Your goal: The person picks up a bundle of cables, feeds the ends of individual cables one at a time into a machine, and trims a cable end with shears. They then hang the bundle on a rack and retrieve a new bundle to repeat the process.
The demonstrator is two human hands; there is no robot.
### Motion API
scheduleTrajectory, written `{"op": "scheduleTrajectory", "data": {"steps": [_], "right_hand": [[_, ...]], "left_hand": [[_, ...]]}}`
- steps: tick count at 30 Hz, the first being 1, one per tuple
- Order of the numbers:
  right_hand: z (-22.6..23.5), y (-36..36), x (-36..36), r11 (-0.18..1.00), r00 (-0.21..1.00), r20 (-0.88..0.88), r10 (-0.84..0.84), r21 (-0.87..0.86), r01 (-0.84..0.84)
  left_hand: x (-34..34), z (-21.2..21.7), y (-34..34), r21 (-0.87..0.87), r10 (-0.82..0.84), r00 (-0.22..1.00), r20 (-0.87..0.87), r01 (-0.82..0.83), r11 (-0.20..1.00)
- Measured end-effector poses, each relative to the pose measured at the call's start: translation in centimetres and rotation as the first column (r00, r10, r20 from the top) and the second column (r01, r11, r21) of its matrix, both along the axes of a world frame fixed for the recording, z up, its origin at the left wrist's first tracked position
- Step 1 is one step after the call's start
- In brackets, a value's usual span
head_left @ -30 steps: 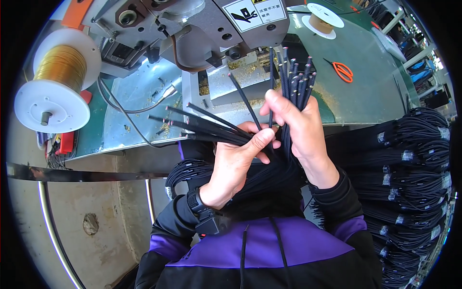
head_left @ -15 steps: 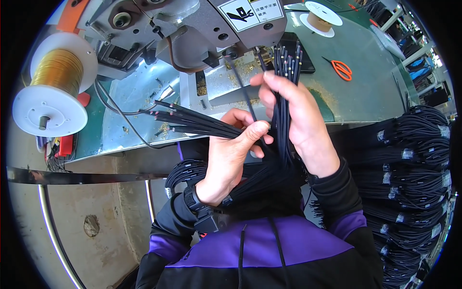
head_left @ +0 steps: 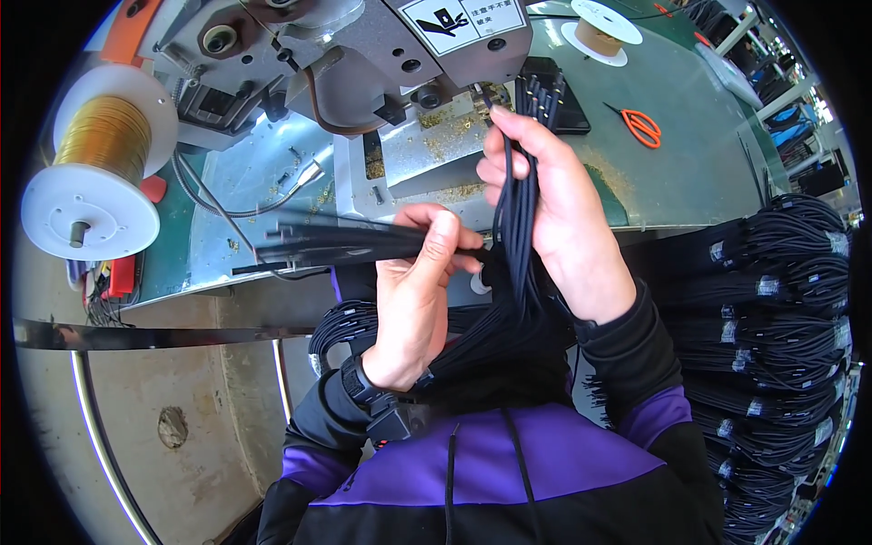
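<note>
L hand (head_left: 413, 300): fingers clenched on a fan of black cables (head_left: 327, 245) pointing left, tips over the tabletop's near edge.
R hand (head_left: 554, 218): fingers gripping an upright cable bundle (head_left: 520, 195), tips just under the grey machine (head_left: 363, 45).
Cables lower down: both lots merge into one dark mass at the person's chest.
Tabletop (head_left: 690, 182): green, near edge bends w/ the lens; open stretch right of R hand.
Edge room: tight on the left betw. cable tips and gold wire spool (head_left: 95, 173).
Right side: stacked black cable coils (head_left: 772, 300) w/ small white tags, close to R sleeve.
Sign: white rectangular warning label (head_left: 463, 14) w/ black hand pictogram, on machine front.
Far tabletop: orange-handled scissors (head_left: 640, 123); white tape reel (head_left: 599, 23) behind.
</note>
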State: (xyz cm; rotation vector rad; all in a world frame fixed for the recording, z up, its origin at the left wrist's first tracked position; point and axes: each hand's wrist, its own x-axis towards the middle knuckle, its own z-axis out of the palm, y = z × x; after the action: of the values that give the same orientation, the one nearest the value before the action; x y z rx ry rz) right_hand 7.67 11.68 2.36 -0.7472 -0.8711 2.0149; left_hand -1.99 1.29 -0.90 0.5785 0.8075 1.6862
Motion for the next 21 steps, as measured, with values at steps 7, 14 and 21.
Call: {"op": "scheduleTrajectory", "data": {"steps": [7,14,21], "right_hand": [[0.4,-1.2,-0.1,0.992,0.984,0.152,-0.094,0.101,0.079],[-0.4,-3.2,1.0,0.928,0.95,0.273,-0.153,0.369,0.043],[0.1,-1.7,1.0,0.965,0.968,0.168,-0.188,0.214,0.15]], "left_hand": [[0.5,0.0,0.1,-0.012,0.028,0.999,0.02,-0.028,1.0],[0.6,-0.2,-0.2,-0.178,-0.286,0.918,-0.276,0.243,0.953],[0.6,-0.1,-0.1,0.038,-0.022,1.0,0.017,0.021,0.999]]}}
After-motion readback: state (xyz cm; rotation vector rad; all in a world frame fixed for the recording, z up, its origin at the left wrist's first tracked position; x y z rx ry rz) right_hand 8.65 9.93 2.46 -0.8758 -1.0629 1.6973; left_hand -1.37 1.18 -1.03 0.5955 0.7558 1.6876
